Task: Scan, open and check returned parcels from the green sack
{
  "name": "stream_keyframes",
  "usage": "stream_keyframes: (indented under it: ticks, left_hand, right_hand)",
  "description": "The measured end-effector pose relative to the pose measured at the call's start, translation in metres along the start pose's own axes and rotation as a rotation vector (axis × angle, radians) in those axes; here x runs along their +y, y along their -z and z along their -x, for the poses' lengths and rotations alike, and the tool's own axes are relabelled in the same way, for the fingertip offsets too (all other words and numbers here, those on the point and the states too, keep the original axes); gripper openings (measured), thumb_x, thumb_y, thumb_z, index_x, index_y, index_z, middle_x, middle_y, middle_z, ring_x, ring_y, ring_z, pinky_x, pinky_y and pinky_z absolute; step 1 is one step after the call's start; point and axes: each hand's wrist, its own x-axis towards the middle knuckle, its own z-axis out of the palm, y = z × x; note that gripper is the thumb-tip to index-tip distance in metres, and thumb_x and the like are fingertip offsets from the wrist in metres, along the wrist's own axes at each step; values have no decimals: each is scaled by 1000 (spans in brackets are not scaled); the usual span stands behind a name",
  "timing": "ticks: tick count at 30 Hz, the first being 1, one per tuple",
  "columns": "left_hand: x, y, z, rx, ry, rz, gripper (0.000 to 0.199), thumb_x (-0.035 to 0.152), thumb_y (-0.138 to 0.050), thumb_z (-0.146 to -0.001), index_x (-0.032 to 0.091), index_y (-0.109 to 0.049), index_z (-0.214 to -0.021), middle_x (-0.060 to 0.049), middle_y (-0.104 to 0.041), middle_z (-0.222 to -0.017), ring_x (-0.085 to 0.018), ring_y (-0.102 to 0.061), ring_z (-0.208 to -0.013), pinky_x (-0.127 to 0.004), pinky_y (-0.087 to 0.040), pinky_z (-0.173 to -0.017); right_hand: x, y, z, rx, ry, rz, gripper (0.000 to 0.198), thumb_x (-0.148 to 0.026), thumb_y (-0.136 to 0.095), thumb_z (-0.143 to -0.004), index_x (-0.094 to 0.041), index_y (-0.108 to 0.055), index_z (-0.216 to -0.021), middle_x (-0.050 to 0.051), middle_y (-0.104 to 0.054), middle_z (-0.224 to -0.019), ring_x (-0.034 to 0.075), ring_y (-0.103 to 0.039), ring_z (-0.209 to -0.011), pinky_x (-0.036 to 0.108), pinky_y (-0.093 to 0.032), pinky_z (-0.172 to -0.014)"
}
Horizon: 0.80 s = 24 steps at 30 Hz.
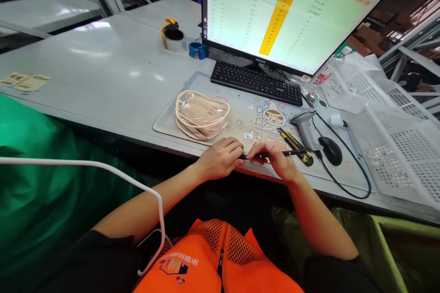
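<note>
A black pen point(291, 152) lies across the fingers of my right hand point(278, 161), its far end pointing right. My left hand point(222, 158) is closed at the pen's left end, its fingertips pinching there at the desk's front edge. Just beyond my left hand is a clear pouch point(202, 114) with beige trim, resting on the patterned desk mat point(240, 121). A small white label point(248, 135) with dark print lies on the mat between the pouch and my right hand. Close by on the right is a yellow and black utility knife point(297, 147).
Behind the mat stand a black keyboard point(256, 81) and a monitor point(288, 9) showing a spreadsheet. To the right are a barcode scanner point(304, 128), a black mouse point(330, 150), cables and white baskets point(388, 151). Tape dispensers point(174, 39) sit at the back left.
</note>
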Motion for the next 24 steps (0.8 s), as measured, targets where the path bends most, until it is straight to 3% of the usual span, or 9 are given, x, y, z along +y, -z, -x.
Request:
stream_keyframes:
  ticks: [4, 6, 9, 11, 14, 17, 20, 22, 24]
  left_hand:
    - [-3, -6, 10, 87, -31, -6, 36, 35, -41, -115, 14, -65, -100, -12, -72, -92, -26, -68, -90, -38, -57, -81]
    - [-1, -6, 14, 133, -35, 12, 35, 33, -41, -115, 13, -67, -100, -13, -73, -91, -26, -70, -89, -37, -58, -80]
    - [8, 2, 9, 132, 12, 16, 42, 36, -37, -116, 13, -69, -100, -14, -76, -95, -25, -73, -91, -35, -59, -81]
    - [15, 12, 1, 80, 106, 2, 47, 42, -35, -117, 13, -71, -105, -14, -77, -98, -25, -75, -91, -35, -59, -82]
    - [18, 36, -12, 23, 208, -24, 49, 54, -43, -115, 15, -73, -116, -9, -77, -92, -22, -74, -86, -34, -57, -81]
    - [7, 69, -14, 70, 225, -43, 50, 56, -46, -114, 16, -74, -109, -6, -75, -84, -20, -72, -80, -32, -54, -79]
    - [-18, 103, -6, 181, 323, -94, 48, 53, -44, -113, 17, -74, -102, -8, -76, -92, -21, -71, -85, -33, -54, -83]
    - [-40, 122, 2, 186, 393, -122, 48, 55, -44, -111, 17, -74, -106, -11, -77, -104, -23, -71, -96, -37, -55, -93]
    - [-63, 134, 11, 105, 428, -109, 55, 64, -50, -107, 16, -72, -122, -15, -74, -124, -29, -68, -119, -44, -51, -111]
  right_hand:
    - [10, -29, 0, 63, 24, 245, 58, -59, -38, -111, -19, -73, -134, 7, -70, -96, 22, -64, -93, 38, -52, -89]
    - [12, -44, -1, 47, 84, 306, 56, -55, -33, -112, -19, -71, -134, 9, -71, -108, 24, -65, -107, 42, -50, -103]
    - [13, -54, -8, 43, 162, 293, 54, -51, -31, -112, -21, -73, -124, 10, -73, -116, 25, -65, -115, 42, -50, -108]
    - [13, -44, -19, 118, 148, 276, 47, -51, -38, -107, -20, -74, -109, 9, -74, -107, 24, -67, -106, 39, -53, -100]
    - [13, -5, -45, 380, -18, 251, 37, -52, -50, -95, -21, -65, -84, 5, -67, -79, 20, -62, -72, 34, -53, -73]
    - [11, 41, -69, 594, -276, 561, 34, -51, -60, -93, -19, -65, -85, 9, -69, -79, 23, -63, -74, 34, -51, -73]
    - [8, 61, -75, 571, -473, 1013, 48, -55, -73, -94, -11, -75, -114, 23, -76, -109, 35, -68, -105, 42, -50, -91]
    - [9, 57, -68, 476, -430, 1109, 46, -48, -70, -99, -12, -75, -127, 23, -75, -119, 36, -68, -112, 43, -49, -96]
    - [13, 43, -57, 320, -283, 1083, 34, -32, -66, -102, -13, -77, -129, 18, -76, -118, 30, -69, -110, 39, -49, -99]
